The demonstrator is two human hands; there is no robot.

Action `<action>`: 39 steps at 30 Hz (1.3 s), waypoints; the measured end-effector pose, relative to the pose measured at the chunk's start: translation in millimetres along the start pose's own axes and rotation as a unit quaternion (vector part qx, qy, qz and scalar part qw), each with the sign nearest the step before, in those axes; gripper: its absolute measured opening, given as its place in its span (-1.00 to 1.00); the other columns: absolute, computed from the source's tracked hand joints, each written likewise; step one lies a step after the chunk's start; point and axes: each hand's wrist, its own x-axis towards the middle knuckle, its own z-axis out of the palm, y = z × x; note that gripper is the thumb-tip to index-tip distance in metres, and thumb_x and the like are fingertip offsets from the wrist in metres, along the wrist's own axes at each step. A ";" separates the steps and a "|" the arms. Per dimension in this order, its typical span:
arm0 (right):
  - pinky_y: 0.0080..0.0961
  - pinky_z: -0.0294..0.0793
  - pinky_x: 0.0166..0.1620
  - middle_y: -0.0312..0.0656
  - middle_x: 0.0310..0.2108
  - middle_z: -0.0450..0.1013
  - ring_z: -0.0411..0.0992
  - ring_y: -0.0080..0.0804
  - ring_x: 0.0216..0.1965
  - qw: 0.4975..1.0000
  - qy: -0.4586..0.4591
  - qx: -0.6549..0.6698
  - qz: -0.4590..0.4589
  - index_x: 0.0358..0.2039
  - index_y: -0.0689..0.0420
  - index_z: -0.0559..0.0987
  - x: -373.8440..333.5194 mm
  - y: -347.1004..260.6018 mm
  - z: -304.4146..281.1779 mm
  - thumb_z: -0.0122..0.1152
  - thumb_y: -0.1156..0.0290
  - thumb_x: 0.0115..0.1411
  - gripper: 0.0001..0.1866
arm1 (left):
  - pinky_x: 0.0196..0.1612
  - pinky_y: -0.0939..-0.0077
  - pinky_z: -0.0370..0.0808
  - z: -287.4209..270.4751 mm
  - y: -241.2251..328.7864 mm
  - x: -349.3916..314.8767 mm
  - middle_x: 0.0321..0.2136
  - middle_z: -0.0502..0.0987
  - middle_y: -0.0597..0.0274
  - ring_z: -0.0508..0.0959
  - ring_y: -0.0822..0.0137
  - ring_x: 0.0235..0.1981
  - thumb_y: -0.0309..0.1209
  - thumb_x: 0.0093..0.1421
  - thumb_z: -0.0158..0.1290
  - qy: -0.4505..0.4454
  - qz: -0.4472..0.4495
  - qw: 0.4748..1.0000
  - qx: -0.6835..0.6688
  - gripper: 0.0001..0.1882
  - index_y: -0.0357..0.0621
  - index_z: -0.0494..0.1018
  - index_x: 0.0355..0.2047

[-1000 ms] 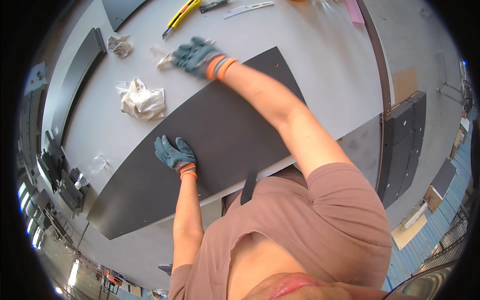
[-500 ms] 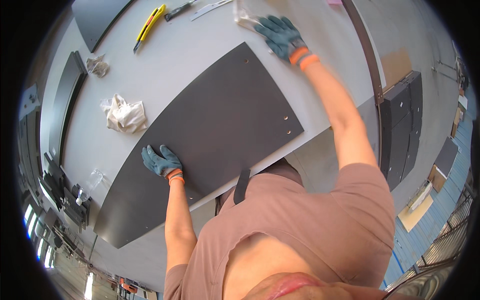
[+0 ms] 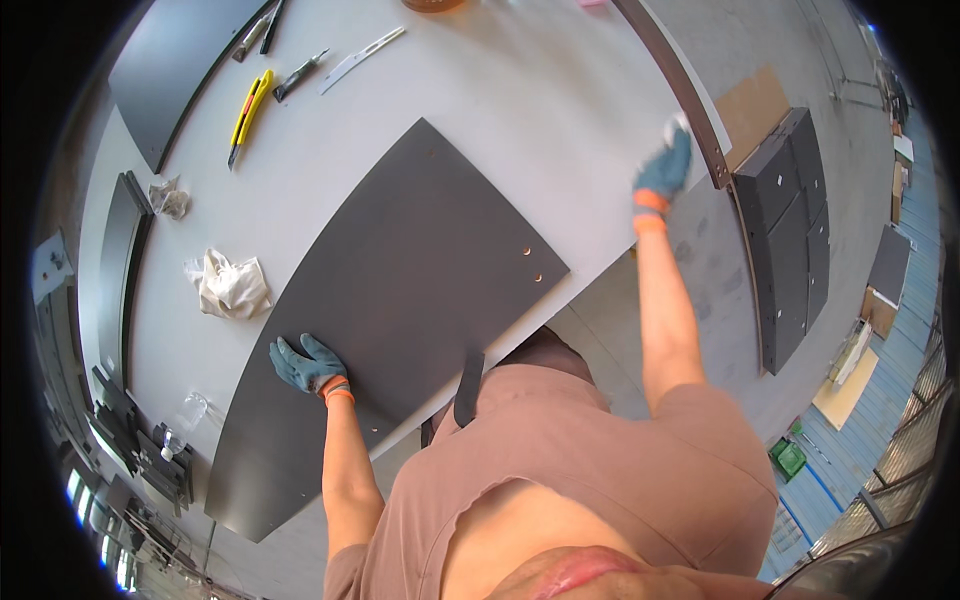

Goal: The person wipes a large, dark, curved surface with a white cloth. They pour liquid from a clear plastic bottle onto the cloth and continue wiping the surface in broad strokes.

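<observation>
A dark grey curved panel (image 3: 390, 270) lies flat on the light grey table, its near edge against my body. My left hand (image 3: 308, 365), in a blue-grey glove with an orange cuff, rests flat on the panel's left part, fingers stretched. My right hand (image 3: 662, 168), gloved alike, is off to the right of the panel near the table's right side. Its fingers are closed around a white cloth (image 3: 680, 123), of which only a small blurred piece shows. Small round holes are visible near the panel's right corner.
A yellow utility knife (image 3: 249, 118), a brush (image 3: 300, 76) and a white strip-like tool (image 3: 362, 60) lie at the back left. A crumpled white rag (image 3: 230, 285) sits left of the panel. A brown edge strip (image 3: 680, 90) borders the table; stacked dark panels (image 3: 785, 240) stand beyond it.
My right hand has swung from the far side of the table to the right and nearer, carrying the cloth. My left hand stays on the panel. The view has shifted slightly.
</observation>
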 end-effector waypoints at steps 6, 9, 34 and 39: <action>-0.04 0.28 0.37 0.12 0.23 0.44 0.36 0.09 0.28 0.846 -0.043 -0.305 -0.435 0.16 0.22 0.56 70.8 74.0 238.7 0.14 0.31 0.31 -0.56 | 0.38 0.00 0.30 1.7 5.1 8.1 0.29 0.41 -0.17 0.39 -0.13 0.31 -0.11 0.40 0.09 -0.023 -0.001 1.000 0.000 -0.43 -0.31 0.45 0.23; -0.11 0.14 0.44 -0.04 0.27 0.44 0.30 0.01 0.36 0.711 -0.083 -0.624 -0.314 0.23 0.08 0.54 106.8 117.7 285.1 -0.05 0.17 0.38 -0.50 | 0.38 0.00 0.29 6.0 16.6 16.7 0.30 0.40 -0.17 0.38 -0.13 0.33 -0.11 0.41 0.07 -0.042 -0.007 0.999 -0.023 -0.43 -0.31 0.44 0.24; -0.12 0.53 0.14 0.08 0.26 0.43 0.48 0.14 0.15 0.766 0.111 -0.547 -0.318 0.23 0.14 0.51 10.5 -30.0 -87.6 0.00 0.42 0.37 -0.57 | 0.37 0.00 0.30 -2.3 -8.2 -2.5 0.30 0.40 -0.16 0.39 -0.13 0.32 -0.08 0.41 0.07 -0.042 -0.021 0.999 0.021 -0.43 -0.26 0.44 0.25; -0.12 0.53 0.18 -0.06 0.29 0.42 0.45 0.04 0.21 0.623 -0.114 -0.696 -0.339 0.23 -0.01 0.51 49.5 -24.7 -10.9 0.03 0.41 0.32 -0.54 | 0.36 -0.02 0.31 4.9 -3.8 4.5 0.27 0.43 -0.17 0.40 -0.14 0.30 -0.09 0.38 0.11 -0.016 -0.003 1.000 -0.008 -0.42 -0.29 0.46 0.22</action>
